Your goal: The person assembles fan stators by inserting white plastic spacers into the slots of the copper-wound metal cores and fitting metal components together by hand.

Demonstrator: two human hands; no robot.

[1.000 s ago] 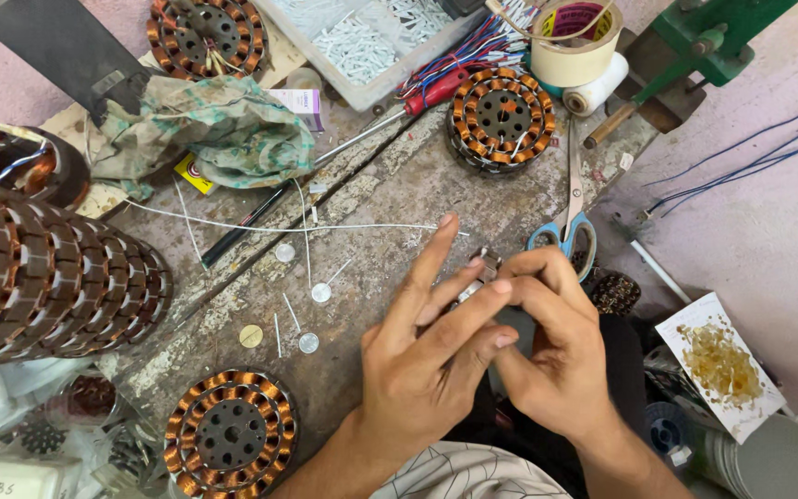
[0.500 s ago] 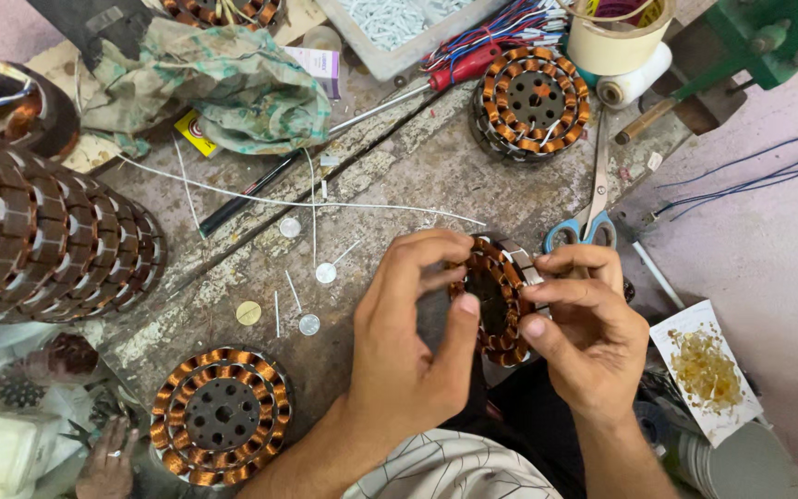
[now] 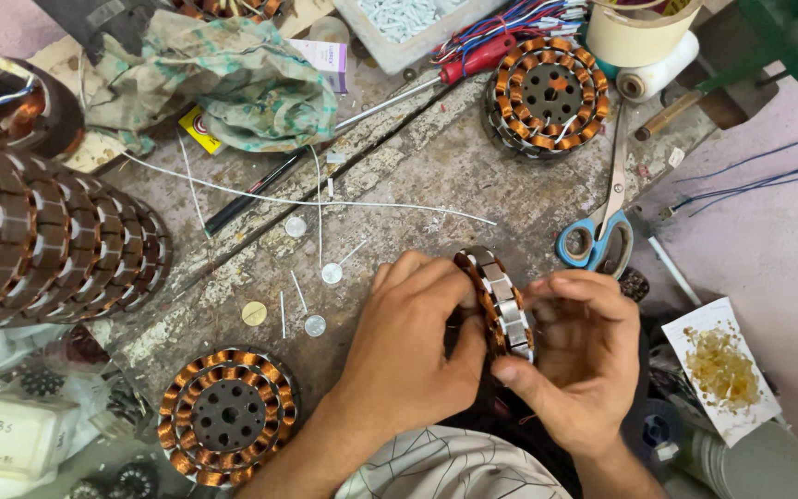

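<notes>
- Gripping a copper-wound motor core [image 3: 501, 305] on edge between us, left hand [image 3: 413, 346] and right hand [image 3: 579, 356] both curled tight round it.
- We've got it near the bench [image 3: 417, 185] front edge, scissors [image 3: 602, 222] just beyond.

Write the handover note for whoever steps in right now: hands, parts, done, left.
Left hand: grips the copper-wound stator from its left side, fingers curled over the rim.
Right hand: holds the same stator from the right, thumb on its lower edge.
The stator is on edge, held above the bench.
Nearby: one wound stator lies flat at lower left, another at the top, a stack at far left, scissors to the right.
Done: this stator's windings are on.
Left: cannot tell from here.
</notes>
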